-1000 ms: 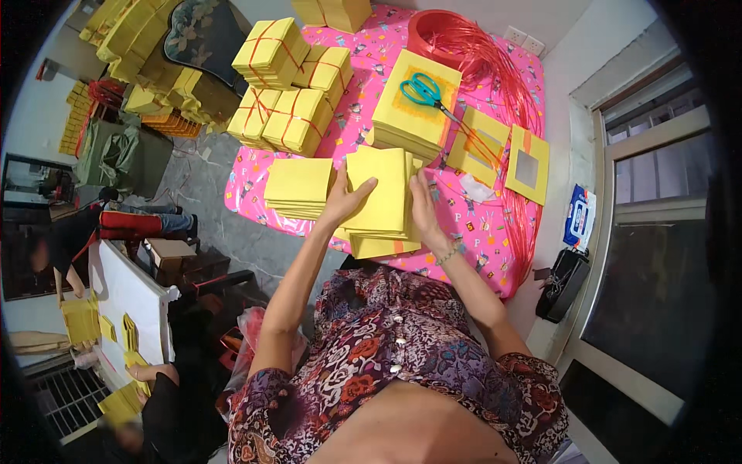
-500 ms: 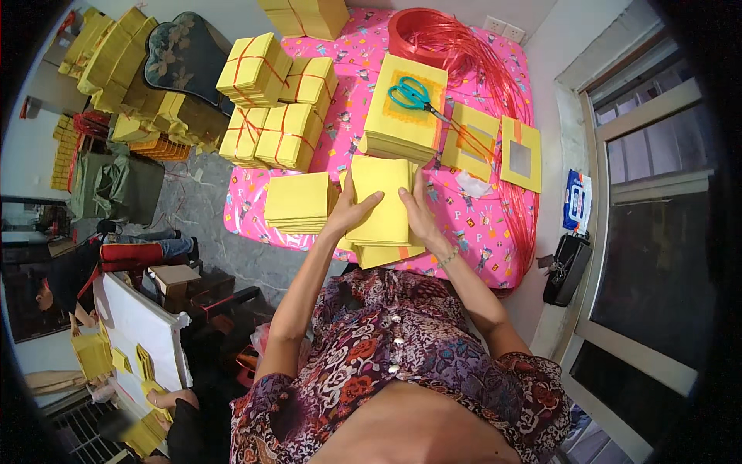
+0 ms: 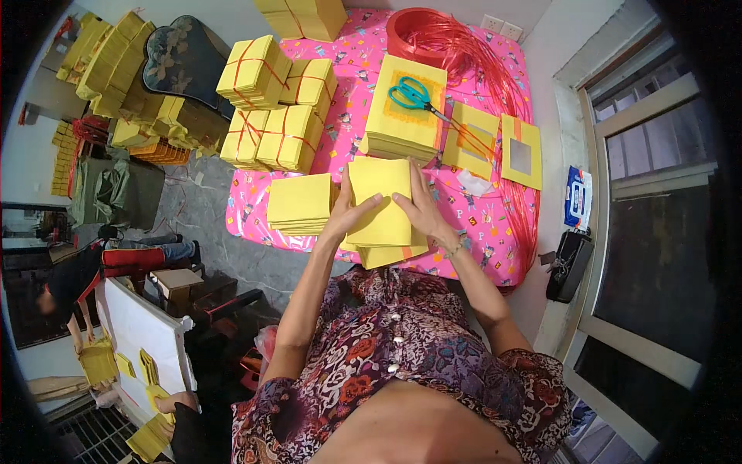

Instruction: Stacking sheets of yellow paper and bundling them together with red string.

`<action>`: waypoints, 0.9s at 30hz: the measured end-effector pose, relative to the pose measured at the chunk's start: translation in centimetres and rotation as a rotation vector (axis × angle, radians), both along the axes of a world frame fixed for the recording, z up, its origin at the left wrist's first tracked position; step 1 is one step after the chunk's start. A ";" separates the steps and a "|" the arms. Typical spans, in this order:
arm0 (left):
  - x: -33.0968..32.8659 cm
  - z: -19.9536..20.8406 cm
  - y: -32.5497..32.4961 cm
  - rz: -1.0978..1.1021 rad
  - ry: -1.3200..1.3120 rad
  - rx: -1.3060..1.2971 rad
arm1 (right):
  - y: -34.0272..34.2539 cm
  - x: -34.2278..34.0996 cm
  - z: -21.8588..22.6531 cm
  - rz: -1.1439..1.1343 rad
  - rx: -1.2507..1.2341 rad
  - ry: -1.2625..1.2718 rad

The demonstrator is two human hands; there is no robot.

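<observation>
Between my two hands is a stack of yellow paper envelopes [image 3: 377, 174], gripped by its left and right sides. My left hand [image 3: 352, 210] wraps the left side, its thumb lying on the top face. On the right side, my right hand [image 3: 424, 210] does the same, with the thumb pointing inward. Most of the fingers are hidden down along the sides. Under the stack's near end, more yellow paper [image 3: 386, 257] sticks out. Close to my left hand lies a low pile of yellow envelopes [image 3: 301, 199].
Teal-handled scissors [image 3: 411, 94] rest on a tall yellow pile [image 3: 402, 143]. Bundles tied with red strips [image 3: 282, 139] stand at the far left of the pink patterned table [image 3: 355, 100]. A red strip coil [image 3: 410, 39] trails down the right side. Two people work at a white table [image 3: 147, 325], lower left.
The stack in my hands sits slightly lower and its near edge looks more even. Both hands keep their grip. At the lower left, the co-workers' hands and papers have shifted.
</observation>
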State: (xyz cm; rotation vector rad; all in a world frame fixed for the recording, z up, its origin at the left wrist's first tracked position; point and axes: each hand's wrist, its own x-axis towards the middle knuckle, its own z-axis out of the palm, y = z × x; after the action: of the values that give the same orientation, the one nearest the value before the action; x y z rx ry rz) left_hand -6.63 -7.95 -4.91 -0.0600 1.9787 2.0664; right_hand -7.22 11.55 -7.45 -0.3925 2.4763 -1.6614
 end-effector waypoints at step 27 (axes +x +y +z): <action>1.6 -3.4 0.6 0.035 -0.221 0.251 | -1.4 2.9 -2.5 -0.172 -0.557 -0.208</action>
State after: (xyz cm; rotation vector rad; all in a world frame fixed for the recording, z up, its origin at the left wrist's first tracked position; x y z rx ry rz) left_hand -5.01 -7.35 -8.34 -0.2617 1.5910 2.2061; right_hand -4.29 10.12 -9.99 -0.0498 1.9172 -2.3200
